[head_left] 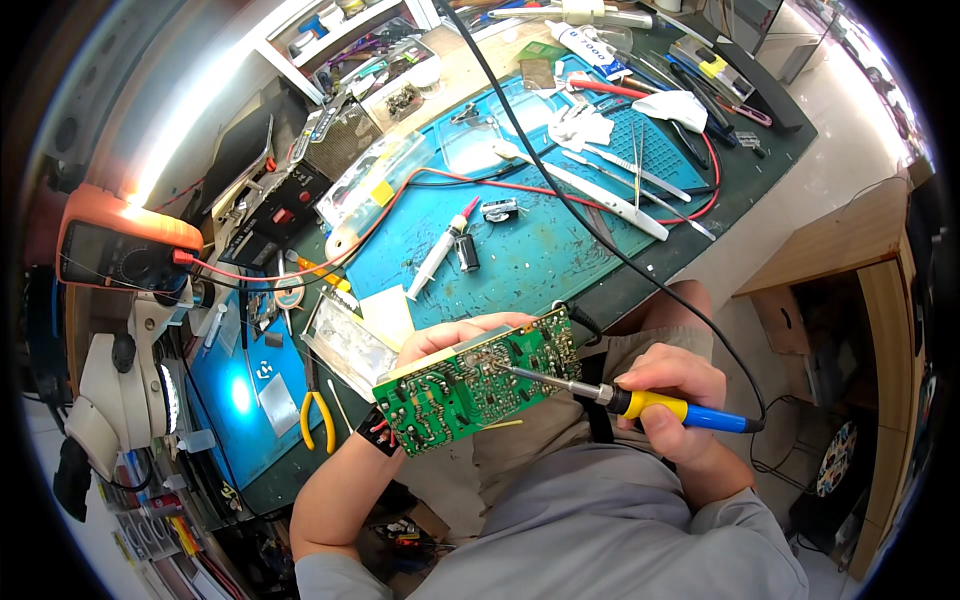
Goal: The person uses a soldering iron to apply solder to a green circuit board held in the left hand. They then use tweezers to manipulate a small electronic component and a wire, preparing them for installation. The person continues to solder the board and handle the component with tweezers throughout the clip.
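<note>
A green circuit board (450,400), solder side up, is held above my lap in my left hand (455,338). Those fingers wrap behind its far long edge, and most of them are hidden by the board. My right hand (672,390) grips a soldering iron (624,402) with a yellow and blue handle, pen-fashion. Its thin metal tip reaches the upper middle of the board; whether it touches the solder I cannot tell. From the handle's end a black cord (640,268) loops up across the view. A black connector with red wires (380,430) hangs at the board's left end.
On the blue mat (520,250) lie a syringe (440,250), two black capacitors (467,253), tweezers (637,165) and white tissue (580,128). An orange multimeter (125,240) with red and black leads stands left. Yellow-handled pliers (318,415) lie near my left forearm. A wooden cabinet (830,240) is at right.
</note>
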`<state>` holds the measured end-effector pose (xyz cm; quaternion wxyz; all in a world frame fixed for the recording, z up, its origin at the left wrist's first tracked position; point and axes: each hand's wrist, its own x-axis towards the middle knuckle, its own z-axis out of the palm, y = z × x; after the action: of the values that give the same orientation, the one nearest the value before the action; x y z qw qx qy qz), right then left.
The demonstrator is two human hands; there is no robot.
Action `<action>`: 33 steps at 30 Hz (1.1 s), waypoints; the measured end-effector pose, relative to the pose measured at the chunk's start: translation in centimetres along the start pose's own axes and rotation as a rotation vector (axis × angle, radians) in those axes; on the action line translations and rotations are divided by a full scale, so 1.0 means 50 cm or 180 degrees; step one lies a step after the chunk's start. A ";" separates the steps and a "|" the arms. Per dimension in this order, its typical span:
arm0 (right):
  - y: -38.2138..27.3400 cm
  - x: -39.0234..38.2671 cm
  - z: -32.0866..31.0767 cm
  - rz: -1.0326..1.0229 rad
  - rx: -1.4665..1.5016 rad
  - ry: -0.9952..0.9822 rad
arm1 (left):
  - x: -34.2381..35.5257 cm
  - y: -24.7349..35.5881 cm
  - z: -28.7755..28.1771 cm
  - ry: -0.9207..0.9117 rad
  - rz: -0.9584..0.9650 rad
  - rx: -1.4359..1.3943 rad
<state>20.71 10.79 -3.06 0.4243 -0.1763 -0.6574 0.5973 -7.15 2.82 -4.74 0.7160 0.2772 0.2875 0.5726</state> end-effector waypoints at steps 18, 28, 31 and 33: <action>0.002 0.004 -0.001 -0.0096 -0.0074 -0.0043 | 0.004 -0.001 0.003 -0.0050 0.0105 -0.0007; 0.000 0.005 0.001 -0.0004 -0.0024 -0.0016 | -0.001 0.001 -0.005 0.0043 -0.0094 -0.0049; -0.001 0.003 0.000 0.0068 -0.0022 0.0009 | 0.000 0.010 0.008 0.0255 -0.0202 -0.0027; -0.001 0.003 -0.001 0.0080 -0.0016 0.0024 | 0.003 0.016 0.022 0.0408 -0.0242 -0.0089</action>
<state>20.67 10.93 -2.95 0.4188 -0.1878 -0.6550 0.6002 -6.84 3.05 -3.45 0.7211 0.2189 0.3351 0.5655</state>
